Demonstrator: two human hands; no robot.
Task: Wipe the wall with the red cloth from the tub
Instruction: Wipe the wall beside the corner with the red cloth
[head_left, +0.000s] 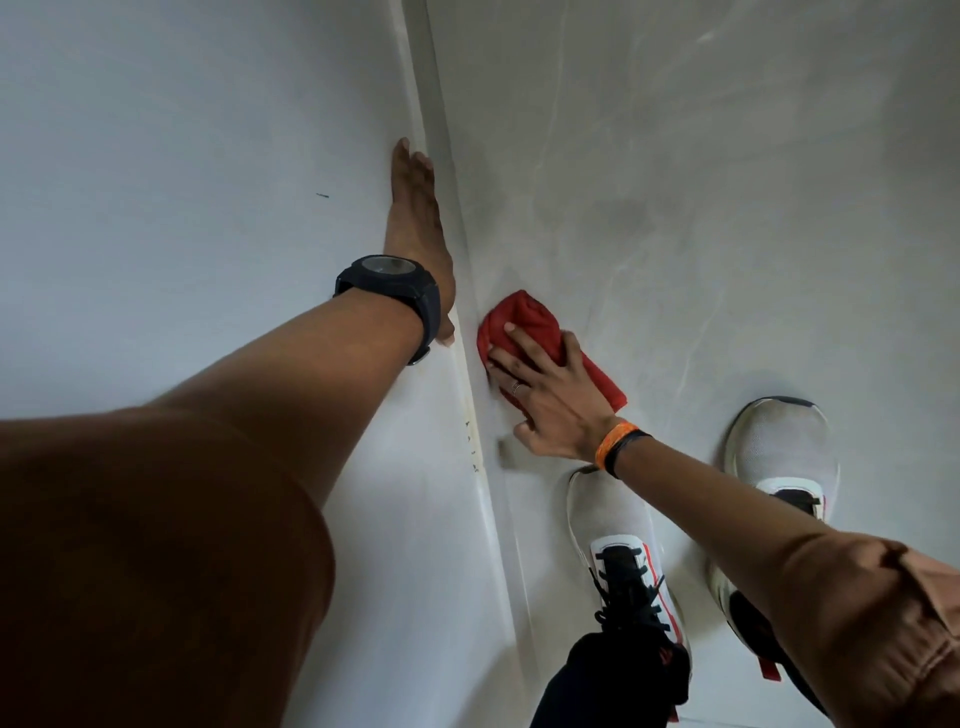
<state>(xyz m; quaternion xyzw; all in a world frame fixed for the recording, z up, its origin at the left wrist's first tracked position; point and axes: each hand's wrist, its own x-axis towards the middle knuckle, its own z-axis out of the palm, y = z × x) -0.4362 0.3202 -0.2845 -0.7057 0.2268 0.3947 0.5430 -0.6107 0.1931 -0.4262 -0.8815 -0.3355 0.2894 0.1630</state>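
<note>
Right hand (553, 400) is spread flat over the red cloth (524, 325), fingers apart and pressing rather than pinching, so the grip is an open palm pinning the bunched fabric down near the seam where wall (182, 156) meets floor (727, 182). The cloth sits low at that corner, just beside the pale skirting strip (467, 374), and whether it touches the wall itself or only the floor is hard to call from this angle. Left hand (415, 218) lies flat against the wall, fingers straight and together, holding nothing; it looks like a brace while the person leans in. A black watch (395, 291) rides that wrist, an orange band (613, 441) the other. The wall reads smooth and matte, the floor glossy with marbled streaks, the cloth soft and creased. Two mesh trainers (618, 545) stand close by.
</note>
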